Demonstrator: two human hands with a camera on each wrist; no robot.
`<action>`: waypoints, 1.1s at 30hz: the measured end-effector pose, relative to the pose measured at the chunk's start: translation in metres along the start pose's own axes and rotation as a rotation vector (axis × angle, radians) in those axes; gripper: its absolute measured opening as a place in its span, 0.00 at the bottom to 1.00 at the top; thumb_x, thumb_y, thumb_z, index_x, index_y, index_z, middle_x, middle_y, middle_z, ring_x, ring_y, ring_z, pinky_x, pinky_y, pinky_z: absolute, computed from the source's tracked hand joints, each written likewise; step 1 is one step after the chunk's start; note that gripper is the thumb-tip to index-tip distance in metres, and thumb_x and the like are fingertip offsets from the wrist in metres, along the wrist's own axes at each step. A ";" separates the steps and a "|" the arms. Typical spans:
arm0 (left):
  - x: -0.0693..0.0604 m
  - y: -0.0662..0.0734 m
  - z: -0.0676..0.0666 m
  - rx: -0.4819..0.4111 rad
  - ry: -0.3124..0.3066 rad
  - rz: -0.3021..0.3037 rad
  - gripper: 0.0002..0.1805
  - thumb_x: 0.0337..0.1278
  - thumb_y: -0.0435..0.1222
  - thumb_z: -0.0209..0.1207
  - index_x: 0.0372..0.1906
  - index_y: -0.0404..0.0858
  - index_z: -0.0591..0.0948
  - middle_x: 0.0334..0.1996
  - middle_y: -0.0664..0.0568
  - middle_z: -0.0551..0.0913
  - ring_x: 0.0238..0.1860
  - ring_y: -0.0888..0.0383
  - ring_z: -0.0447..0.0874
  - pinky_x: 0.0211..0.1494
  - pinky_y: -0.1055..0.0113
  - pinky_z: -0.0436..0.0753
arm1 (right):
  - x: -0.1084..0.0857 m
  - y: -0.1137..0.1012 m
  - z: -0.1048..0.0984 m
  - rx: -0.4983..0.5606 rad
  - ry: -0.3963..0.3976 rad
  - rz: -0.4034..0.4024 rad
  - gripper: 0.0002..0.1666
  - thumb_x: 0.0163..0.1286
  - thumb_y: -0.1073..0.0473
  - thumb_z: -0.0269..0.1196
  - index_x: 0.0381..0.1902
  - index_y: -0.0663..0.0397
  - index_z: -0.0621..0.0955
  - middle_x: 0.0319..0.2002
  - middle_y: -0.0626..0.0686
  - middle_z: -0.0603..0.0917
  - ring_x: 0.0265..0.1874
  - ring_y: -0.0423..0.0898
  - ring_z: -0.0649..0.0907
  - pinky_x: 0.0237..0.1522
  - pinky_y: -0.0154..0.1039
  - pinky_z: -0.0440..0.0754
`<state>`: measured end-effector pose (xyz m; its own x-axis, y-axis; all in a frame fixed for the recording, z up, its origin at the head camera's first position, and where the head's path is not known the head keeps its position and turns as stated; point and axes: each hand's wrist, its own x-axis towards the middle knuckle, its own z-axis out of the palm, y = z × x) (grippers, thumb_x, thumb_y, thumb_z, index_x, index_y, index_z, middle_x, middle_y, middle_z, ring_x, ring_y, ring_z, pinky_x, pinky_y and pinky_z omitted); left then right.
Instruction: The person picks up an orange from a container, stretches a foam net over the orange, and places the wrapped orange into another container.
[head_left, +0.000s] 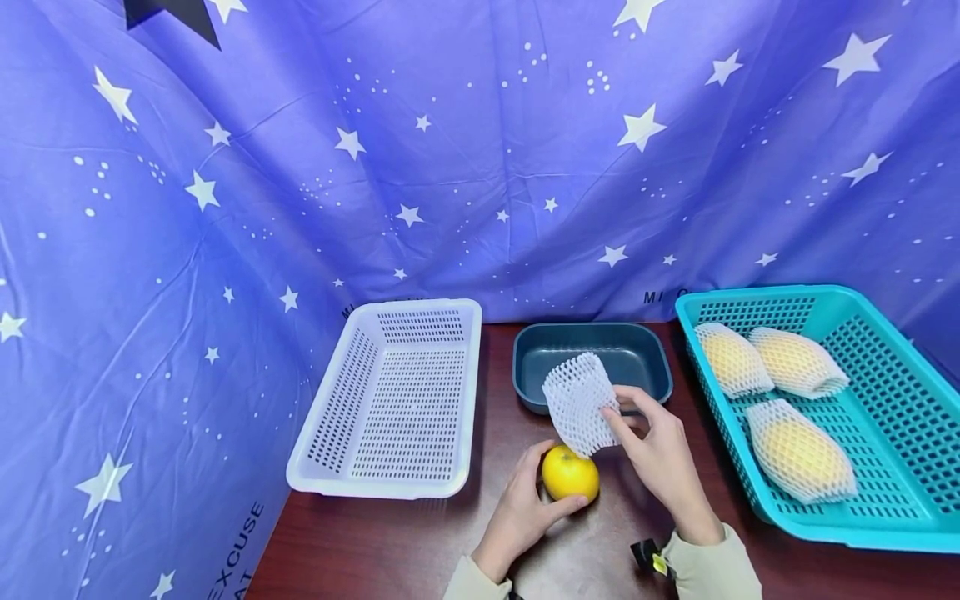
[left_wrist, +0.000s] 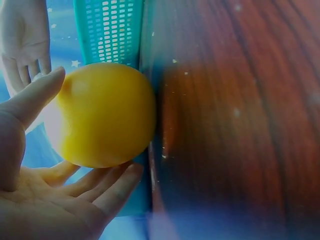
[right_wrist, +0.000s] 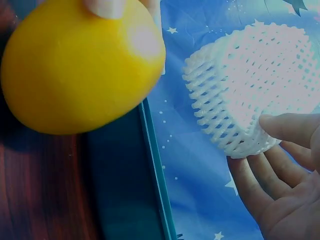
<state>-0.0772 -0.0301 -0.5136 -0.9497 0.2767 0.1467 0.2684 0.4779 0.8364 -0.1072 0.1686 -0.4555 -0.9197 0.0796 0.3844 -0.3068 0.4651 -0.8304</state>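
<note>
A smooth yellow fruit (head_left: 570, 474) is at the front middle of the table. My left hand (head_left: 522, 502) grips it from the left, thumb on the near side and fingers round the far side; the left wrist view shows the yellow fruit (left_wrist: 107, 115) between thumb and fingers. My right hand (head_left: 660, 454) pinches a white foam net sleeve (head_left: 581, 404) just above and behind the fruit. In the right wrist view the foam net (right_wrist: 255, 85) looks hollow, held between thumb and fingertips at its edge.
A dark rectangular tray (head_left: 592, 335) lies behind the hands. To the left stands a white perforated basket (head_left: 408, 392). The teal basket (head_left: 892, 417) on the right holds three net-wrapped yellow fruits (head_left: 802, 450). A blue star-patterned cloth (head_left: 480, 167) hangs behind the table.
</note>
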 end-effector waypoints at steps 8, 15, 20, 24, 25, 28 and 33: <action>0.001 0.013 -0.010 -0.048 0.018 0.039 0.41 0.50 0.49 0.73 0.68 0.44 0.69 0.59 0.51 0.76 0.58 0.54 0.77 0.63 0.56 0.78 | -0.007 -0.004 0.002 0.002 -0.033 -0.004 0.14 0.68 0.67 0.64 0.52 0.60 0.81 0.42 0.55 0.85 0.36 0.33 0.81 0.36 0.21 0.80; 0.007 0.027 -0.020 -0.094 0.112 0.185 0.26 0.58 0.42 0.68 0.61 0.44 0.78 0.58 0.52 0.79 0.58 0.55 0.79 0.64 0.57 0.78 | -0.010 -0.004 0.005 -0.035 -0.080 -0.019 0.13 0.69 0.65 0.64 0.52 0.55 0.82 0.40 0.50 0.86 0.38 0.35 0.80 0.36 0.28 0.81; 0.010 0.033 -0.022 -0.068 0.211 0.220 0.13 0.61 0.40 0.66 0.49 0.44 0.85 0.50 0.54 0.84 0.51 0.60 0.83 0.57 0.63 0.82 | -0.012 -0.005 0.008 -0.037 -0.122 -0.009 0.14 0.69 0.64 0.64 0.52 0.54 0.81 0.41 0.49 0.86 0.37 0.36 0.81 0.37 0.29 0.83; 0.011 0.035 -0.022 -0.139 0.300 0.194 0.07 0.59 0.38 0.68 0.41 0.44 0.85 0.39 0.55 0.86 0.40 0.61 0.84 0.43 0.65 0.86 | -0.014 -0.008 0.007 -0.029 -0.142 0.009 0.16 0.70 0.62 0.64 0.54 0.55 0.80 0.44 0.51 0.86 0.39 0.38 0.83 0.39 0.32 0.85; 0.011 0.035 -0.021 -0.171 0.321 0.182 0.06 0.58 0.38 0.68 0.39 0.43 0.84 0.38 0.55 0.85 0.38 0.61 0.84 0.40 0.66 0.86 | -0.015 -0.008 0.006 -0.029 -0.147 0.027 0.17 0.70 0.61 0.64 0.55 0.55 0.80 0.45 0.52 0.86 0.40 0.39 0.83 0.40 0.32 0.85; 0.010 0.037 -0.020 -0.269 0.360 0.150 0.07 0.58 0.37 0.69 0.38 0.42 0.82 0.36 0.54 0.85 0.36 0.62 0.83 0.38 0.67 0.86 | -0.017 -0.010 0.004 -0.030 -0.169 0.096 0.19 0.73 0.55 0.61 0.58 0.55 0.79 0.47 0.52 0.86 0.42 0.41 0.84 0.43 0.32 0.85; 0.009 0.041 -0.019 -0.336 0.336 0.137 0.10 0.57 0.37 0.70 0.40 0.42 0.81 0.37 0.52 0.84 0.37 0.62 0.84 0.39 0.66 0.87 | -0.019 -0.010 0.006 0.022 -0.235 0.167 0.18 0.75 0.52 0.58 0.56 0.56 0.80 0.41 0.51 0.87 0.39 0.44 0.86 0.41 0.31 0.84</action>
<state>-0.0775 -0.0242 -0.4683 -0.9236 0.0075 0.3834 0.3803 0.1451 0.9134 -0.0875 0.1575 -0.4568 -0.9888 -0.0537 0.1394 -0.1487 0.4436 -0.8838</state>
